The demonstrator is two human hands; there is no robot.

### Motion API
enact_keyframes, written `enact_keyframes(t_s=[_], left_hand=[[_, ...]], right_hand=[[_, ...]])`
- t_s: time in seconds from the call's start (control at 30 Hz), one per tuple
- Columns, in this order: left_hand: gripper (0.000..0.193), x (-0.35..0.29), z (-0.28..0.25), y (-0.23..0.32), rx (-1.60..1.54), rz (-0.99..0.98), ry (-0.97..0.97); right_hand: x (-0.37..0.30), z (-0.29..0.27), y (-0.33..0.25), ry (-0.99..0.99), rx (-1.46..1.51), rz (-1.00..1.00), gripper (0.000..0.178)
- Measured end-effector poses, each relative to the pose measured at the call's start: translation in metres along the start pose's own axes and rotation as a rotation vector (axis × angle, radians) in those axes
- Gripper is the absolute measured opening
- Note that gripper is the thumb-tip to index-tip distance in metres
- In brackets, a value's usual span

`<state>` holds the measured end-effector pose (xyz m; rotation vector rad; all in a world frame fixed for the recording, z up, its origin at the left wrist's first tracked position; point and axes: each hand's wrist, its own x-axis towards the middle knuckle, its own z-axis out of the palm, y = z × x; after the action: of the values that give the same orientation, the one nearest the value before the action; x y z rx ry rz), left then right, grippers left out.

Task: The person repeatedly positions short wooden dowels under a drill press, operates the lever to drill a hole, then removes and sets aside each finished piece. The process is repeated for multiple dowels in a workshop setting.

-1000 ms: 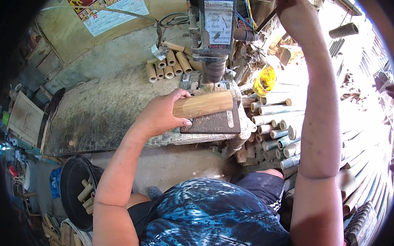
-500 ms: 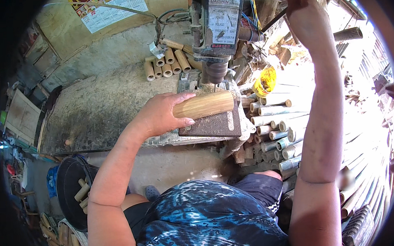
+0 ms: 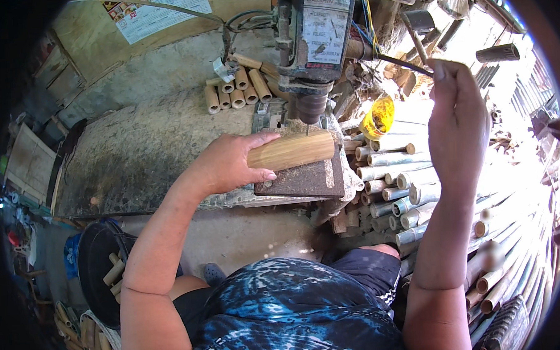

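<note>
- The tube (image 3: 297,148), a pale bamboo piece, lies on the dark plate (image 3: 280,186) at the right end of the bench, its right end slightly nearer the far edge than a straight line across would give.
- Your left hand (image 3: 221,165) is closed around the tube's left end, with digits on its far and near sides; the middle and right end are bare.
- It looks stiff and probably light, though you cannot see whether it is hollow. Its round, smooth side could roll or slip on loose shavings (image 3: 304,174), and the wall might split under hard pressure.
- The left end, where you have it, seems the sound place to hold: firm from both sides, fingers well clear of the bit (image 3: 308,129).
- The bit points down at the tube's far side, below the chuck (image 3: 311,106); you cannot tell whether they touch.
- Your right hand (image 3: 460,116) is raised on the right, fingers closed on the end of the dark lever (image 3: 405,64) of the drill (image 3: 324,34).
- Farther left on the bench (image 3: 143,149), short pieces (image 3: 246,93) are stacked, open ends showing.
- To the right are a yellow bucket (image 3: 371,125) and many poles (image 3: 410,195); near left, a black tub (image 3: 89,268) holds more pieces.
</note>
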<state>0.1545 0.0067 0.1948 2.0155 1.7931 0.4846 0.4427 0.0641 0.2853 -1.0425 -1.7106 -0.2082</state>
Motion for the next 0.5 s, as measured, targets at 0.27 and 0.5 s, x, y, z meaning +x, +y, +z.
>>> enact_keyframes(t_s=[0.27, 0.5], left_hand=[[0.075, 0.000, 0.004, -0.001, 0.016, 0.006, 0.005], [0.075, -0.002, 0.001, 0.004, 0.032, -0.010, -0.001]], right_hand=[[-0.035, 0.004, 0.009, -0.080, 0.054, 0.002, 0.017], [-0.041, 0.004, 0.012, -0.117, 0.001, -0.013, 0.018]])
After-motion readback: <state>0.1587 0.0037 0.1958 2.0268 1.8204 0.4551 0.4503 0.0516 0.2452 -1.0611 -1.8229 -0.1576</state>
